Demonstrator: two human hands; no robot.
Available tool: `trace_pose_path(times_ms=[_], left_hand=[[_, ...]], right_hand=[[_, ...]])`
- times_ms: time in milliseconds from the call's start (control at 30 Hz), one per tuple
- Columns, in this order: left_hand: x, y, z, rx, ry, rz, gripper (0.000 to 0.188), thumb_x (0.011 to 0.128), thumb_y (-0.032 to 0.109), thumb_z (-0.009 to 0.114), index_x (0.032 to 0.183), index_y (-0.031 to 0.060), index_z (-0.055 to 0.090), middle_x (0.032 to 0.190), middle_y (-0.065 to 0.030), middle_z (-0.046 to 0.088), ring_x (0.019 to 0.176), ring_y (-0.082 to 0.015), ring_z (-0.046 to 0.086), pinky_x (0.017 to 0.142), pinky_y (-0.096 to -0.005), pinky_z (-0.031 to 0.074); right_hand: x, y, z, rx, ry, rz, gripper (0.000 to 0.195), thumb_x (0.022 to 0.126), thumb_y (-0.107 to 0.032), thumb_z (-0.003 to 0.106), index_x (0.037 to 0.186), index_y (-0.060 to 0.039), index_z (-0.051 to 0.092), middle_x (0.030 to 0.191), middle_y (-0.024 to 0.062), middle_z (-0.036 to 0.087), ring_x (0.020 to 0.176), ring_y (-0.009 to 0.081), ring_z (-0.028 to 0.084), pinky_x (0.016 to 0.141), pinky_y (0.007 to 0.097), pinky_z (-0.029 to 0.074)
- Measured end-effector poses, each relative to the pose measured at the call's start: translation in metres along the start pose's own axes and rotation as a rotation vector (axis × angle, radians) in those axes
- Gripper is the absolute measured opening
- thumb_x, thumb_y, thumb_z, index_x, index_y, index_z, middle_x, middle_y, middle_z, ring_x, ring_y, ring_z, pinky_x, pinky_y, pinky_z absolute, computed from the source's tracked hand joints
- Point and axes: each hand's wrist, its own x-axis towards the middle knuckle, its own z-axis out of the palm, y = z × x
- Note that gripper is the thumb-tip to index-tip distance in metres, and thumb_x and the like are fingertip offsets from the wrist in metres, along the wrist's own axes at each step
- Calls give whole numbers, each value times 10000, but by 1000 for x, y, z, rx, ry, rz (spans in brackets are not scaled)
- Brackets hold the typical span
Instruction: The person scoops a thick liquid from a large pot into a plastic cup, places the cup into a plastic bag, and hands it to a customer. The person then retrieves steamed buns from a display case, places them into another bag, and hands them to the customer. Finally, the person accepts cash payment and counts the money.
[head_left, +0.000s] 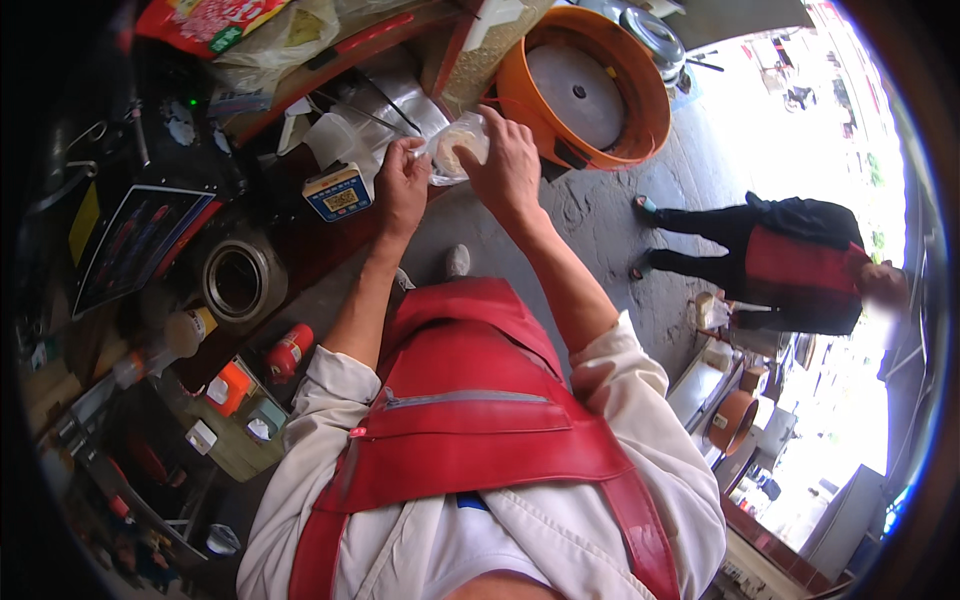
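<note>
A thin clear plastic bag (447, 177) is held up between my two hands, with a round, pale, flat food item (452, 142) inside it. My left hand (403, 187) pinches the bag's left edge between thumb and fingertips. On the other side my right hand (511, 166) grips the bag, its thumb lying across the food and its fingers behind. Just left of my left hand stands a small blue and white payment-code stand (339, 193). Beyond it are a translucent plastic tub (327, 139) and metal tongs (375, 112) on the counter.
A round orange cooker (651, 112) with a grey metal plate stands ahead to the right. To the left, a round metal-rimmed opening (234, 280) sits in the counter near a cup (186, 333). A red fire extinguisher (288, 352) stands lower. A person (799, 262) stands at the right.
</note>
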Motion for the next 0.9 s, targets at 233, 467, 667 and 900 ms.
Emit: trace_pose_path(times_ms=[233,467,667,900], left_hand=[[-4,13,12,-120,-75,-63,232,960,30,570,1185,2,522,868,-21,597,785,-82,590,733,-227,500],[-14,48,49,-55,-237,-108,262,972,47,547,1232,24,522,867,-56,631,747,-91,634,670,-247,517],[-54,77,138,258,-567,-6,511,898,-44,414,1381,114,463,999,-197,665,866,-316,695,732,-400,551],[-114,32,253,59,-791,-40,506,904,-41,420,1402,43,437,1179,-169,655,1122,-231,630,936,-347,497]], right_hand=[[-7,28,13,801,-50,478,331,811,-13,545,1136,15,604,827,88,650,769,159,660,691,287,513],[-26,53,-22,813,-234,536,282,807,-81,591,1072,-7,653,782,88,668,691,144,655,650,294,529],[-94,124,-52,1006,-211,551,356,826,-124,643,1131,48,578,875,142,676,748,182,670,671,318,541],[-165,192,-96,957,144,824,283,792,-1,591,1073,-16,612,854,91,654,773,155,632,658,328,526]])
